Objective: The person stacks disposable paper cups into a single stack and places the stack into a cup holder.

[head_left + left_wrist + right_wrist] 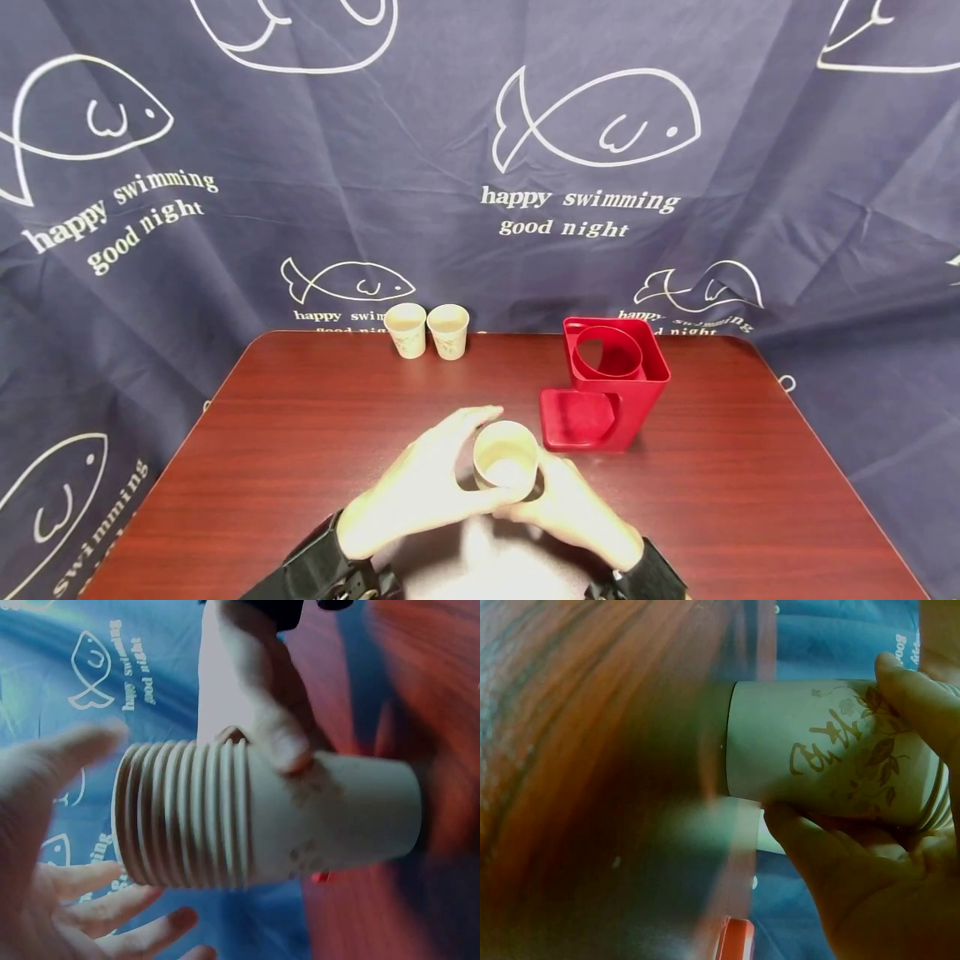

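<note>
A stack of nested paper cups (pixel 506 454) stands upright just above the dark red table (pixel 285 433), near its front middle. My right hand (pixel 566 496) grips the stack low on its side; in the right wrist view its fingers (pixel 911 694) and thumb curl round the floral-printed cup (pixel 832 750). The left wrist view shows several rims of the stack (pixel 180 814), with the right thumb pressed on the cup wall. My left hand (pixel 450 462) is beside the stack's left, fingers spread and straight (pixel 112 919) about the rims, holding nothing.
Two single paper cups (pixel 406 330) (pixel 447 331) stand side by side at the table's far edge. A red plastic cup holder (pixel 611 379) with a round opening sits right of centre. A dark blue fish-print cloth (pixel 600 167) hangs behind.
</note>
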A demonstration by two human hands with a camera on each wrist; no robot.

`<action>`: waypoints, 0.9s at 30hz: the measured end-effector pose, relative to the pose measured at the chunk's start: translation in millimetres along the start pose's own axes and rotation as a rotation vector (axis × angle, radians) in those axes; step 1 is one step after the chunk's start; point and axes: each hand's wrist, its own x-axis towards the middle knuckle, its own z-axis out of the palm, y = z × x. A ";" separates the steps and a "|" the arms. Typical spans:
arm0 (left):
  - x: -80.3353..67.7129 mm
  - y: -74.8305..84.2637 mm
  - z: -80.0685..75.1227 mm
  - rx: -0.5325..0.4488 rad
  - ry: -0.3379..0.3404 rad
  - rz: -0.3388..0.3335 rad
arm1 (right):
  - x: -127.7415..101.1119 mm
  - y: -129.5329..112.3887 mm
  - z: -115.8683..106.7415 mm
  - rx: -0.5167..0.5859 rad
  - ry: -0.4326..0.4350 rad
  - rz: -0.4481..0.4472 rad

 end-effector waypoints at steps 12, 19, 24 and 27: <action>20.3 -5.3 -46.5 0.090 0.184 -0.002 | 0.4 -2.0 2.9 0.052 0.012 0.025; 38.8 -27.8 -70.1 0.131 0.286 -0.026 | 0.8 -3.4 2.9 0.031 0.010 0.048; 53.1 -49.6 -78.8 0.136 0.311 -0.050 | 2.1 -3.4 2.2 0.030 0.007 0.048; 60.2 -63.5 -81.9 0.132 0.315 -0.066 | 2.2 -2.7 2.0 0.026 0.006 0.044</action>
